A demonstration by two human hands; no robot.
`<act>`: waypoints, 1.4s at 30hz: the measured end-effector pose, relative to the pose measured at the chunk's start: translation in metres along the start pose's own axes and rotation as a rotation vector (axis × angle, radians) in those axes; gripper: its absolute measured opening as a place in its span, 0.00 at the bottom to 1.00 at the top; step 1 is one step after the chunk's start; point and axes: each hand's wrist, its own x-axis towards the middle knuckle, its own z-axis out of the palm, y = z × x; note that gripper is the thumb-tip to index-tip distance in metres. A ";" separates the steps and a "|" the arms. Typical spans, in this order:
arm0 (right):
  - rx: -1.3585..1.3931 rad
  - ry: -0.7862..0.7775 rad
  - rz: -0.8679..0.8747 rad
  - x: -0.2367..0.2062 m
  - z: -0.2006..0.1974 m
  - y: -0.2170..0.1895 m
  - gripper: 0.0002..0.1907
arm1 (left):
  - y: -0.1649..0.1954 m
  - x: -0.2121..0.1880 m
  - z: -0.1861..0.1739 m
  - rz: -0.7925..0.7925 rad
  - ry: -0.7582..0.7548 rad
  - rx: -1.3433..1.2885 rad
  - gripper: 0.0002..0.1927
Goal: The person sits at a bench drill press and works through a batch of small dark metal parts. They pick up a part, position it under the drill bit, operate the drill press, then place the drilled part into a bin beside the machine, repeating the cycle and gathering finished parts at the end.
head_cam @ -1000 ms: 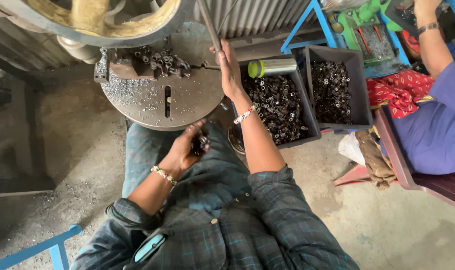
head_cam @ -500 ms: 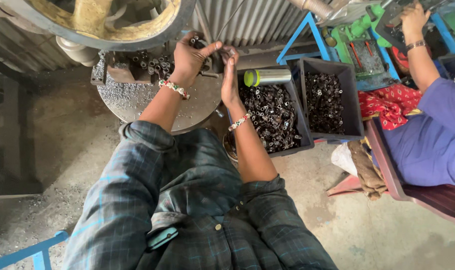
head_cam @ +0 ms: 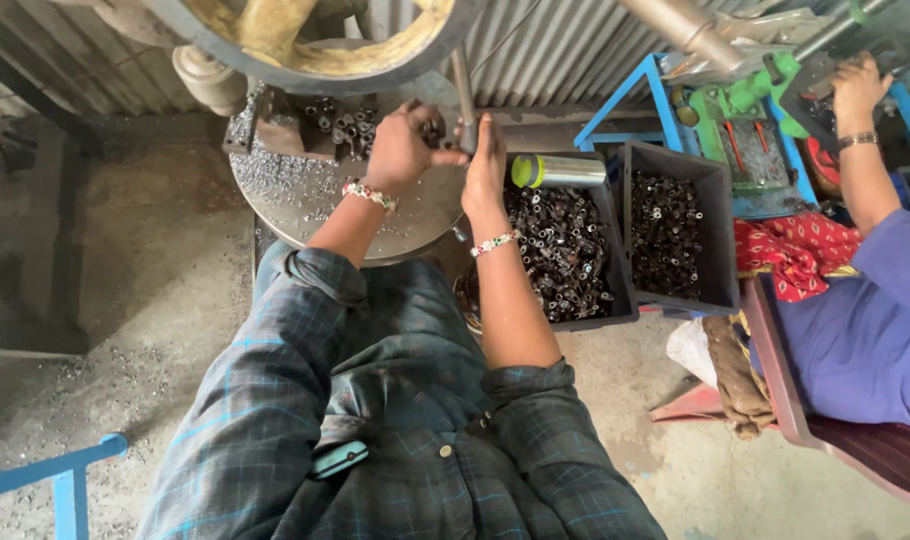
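My left hand (head_cam: pixel 403 150) is raised over the round metal machine table (head_cam: pixel 295 205), fingers closed on a handful of small dark metal tubes (head_cam: pixel 432 127). Just to its right, my right hand (head_cam: pixel 486 165) grips the thin upright metal lever (head_cam: pixel 462 95) at the table's edge. More small tubes (head_cam: pixel 340 128) lie heaped beside a metal block at the back of the table, under a large round machine head (head_cam: pixel 305 40). Metal shavings cover the table top.
Two dark crates of metal tubes (head_cam: pixel 565 250) (head_cam: pixel 675 215) stand to my right, a green-capped steel bottle (head_cam: pixel 560 170) lying on the nearer one. A co-worker in blue (head_cam: pixel 865 310) sits at right, one hand (head_cam: pixel 860 85) on a green machine. A blue frame (head_cam: pixel 65 480) is lower left.
My left hand rose from my lap to the machine table carrying small tubes and now hovers close to the lever. My right hand stayed on the lever.
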 end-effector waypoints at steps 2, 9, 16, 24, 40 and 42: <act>0.017 -0.111 -0.023 0.000 -0.001 0.000 0.23 | -0.011 -0.018 -0.007 0.129 -0.089 0.307 0.28; 0.024 -0.138 0.008 0.006 -0.009 0.000 0.19 | -0.037 -0.080 0.006 0.322 -0.223 0.646 0.10; -0.263 -0.372 -0.210 0.036 -0.003 -0.023 0.23 | -0.046 -0.113 -0.007 0.344 -0.178 0.583 0.14; -0.755 -0.180 -0.582 0.024 0.013 -0.014 0.22 | -0.003 -0.108 -0.047 0.281 -0.254 0.531 0.30; -0.700 -0.202 -0.652 0.015 0.019 -0.022 0.18 | -0.033 -0.019 -0.032 -0.018 -0.266 0.542 0.14; -0.702 -0.205 -0.649 0.015 0.018 -0.022 0.17 | -0.033 -0.017 -0.031 0.098 -0.288 0.646 0.14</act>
